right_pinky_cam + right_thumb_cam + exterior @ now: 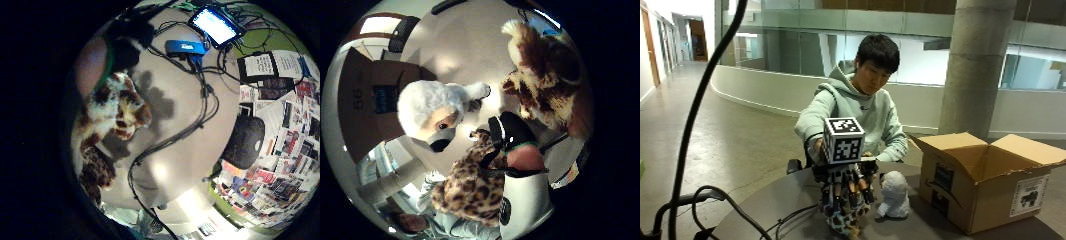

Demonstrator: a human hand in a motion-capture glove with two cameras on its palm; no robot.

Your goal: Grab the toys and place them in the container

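Seen from outside, low centre of frame: gloved right hand (pixel 843 192) above the desk (pixel 766 212), grip curled round a leopard-spotted plush toy (pixel 845 222). Just right of it, standing on the desk, a white plush dog (pixel 893 195). Right of frame, an open cardboard box (pixel 986 180), contents hidden. Only in the little-finger palm view: cables (pixel 200 107) and a lit phone (pixel 216 25).

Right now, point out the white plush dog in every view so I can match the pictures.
Outside view: the white plush dog sits on the table, between the gloved right hand and the cardboard box.
Thumb side palm view: it lies on the table near the box, beside the leopard-print toy.
Little finger side palm view: not in it.
Shared landmark: the cardboard box, in the outside and thumb side views.
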